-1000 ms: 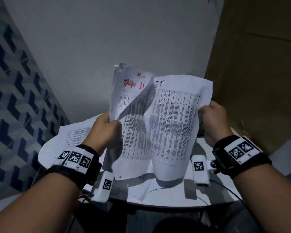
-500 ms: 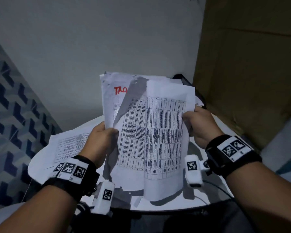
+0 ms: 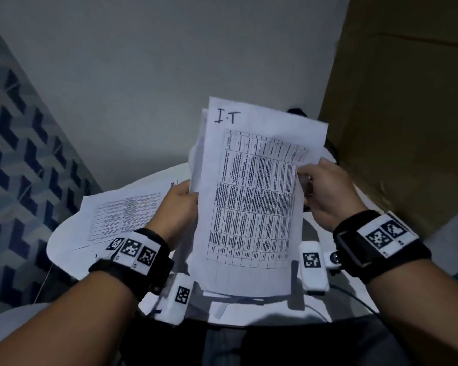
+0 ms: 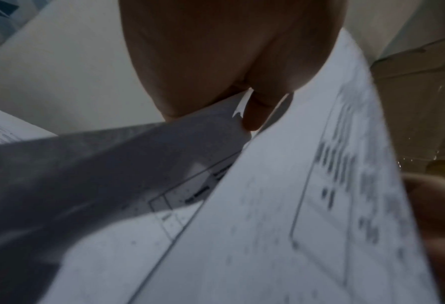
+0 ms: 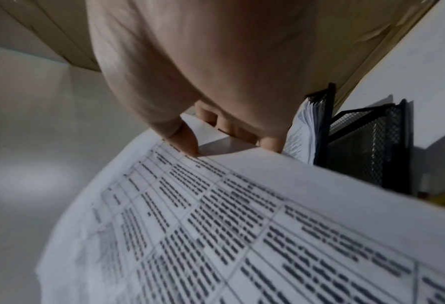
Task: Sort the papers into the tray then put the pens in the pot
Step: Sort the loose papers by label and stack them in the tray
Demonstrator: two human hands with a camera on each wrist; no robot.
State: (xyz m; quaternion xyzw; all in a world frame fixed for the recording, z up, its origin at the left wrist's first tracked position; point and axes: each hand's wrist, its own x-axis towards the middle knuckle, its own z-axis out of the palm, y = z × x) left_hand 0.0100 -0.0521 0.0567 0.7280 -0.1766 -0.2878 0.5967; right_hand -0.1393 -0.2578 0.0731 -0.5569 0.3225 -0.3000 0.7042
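Observation:
I hold a stack of printed papers [image 3: 251, 202] upright over the round white table [image 3: 64, 241]; its front sheet has "I.T" written by hand above a table of text. My left hand [image 3: 184, 196] grips the stack's left edge, thumb in front [image 4: 252, 115]. My right hand [image 3: 306, 178] pinches the front sheet's right edge [image 5: 229, 144]. Behind the stack stands a black mesh tray [image 5: 367, 148] with several sheets [image 5: 304, 133] upright in it. Another printed sheet [image 3: 124, 215] lies flat on the table at the left. No pens or pot show clearly.
A big brown cardboard box [image 3: 397, 114] stands close on the right, behind the tray. A grey wall is ahead and blue patterned tiles [image 3: 16, 154] cover the left. A thin cable [image 3: 354, 299] runs over the table's near right edge.
The sheets that were fanned apart between my hands have come together into one stack, with the "I.T" sheet in front. The red-lettered sheet is now covered.

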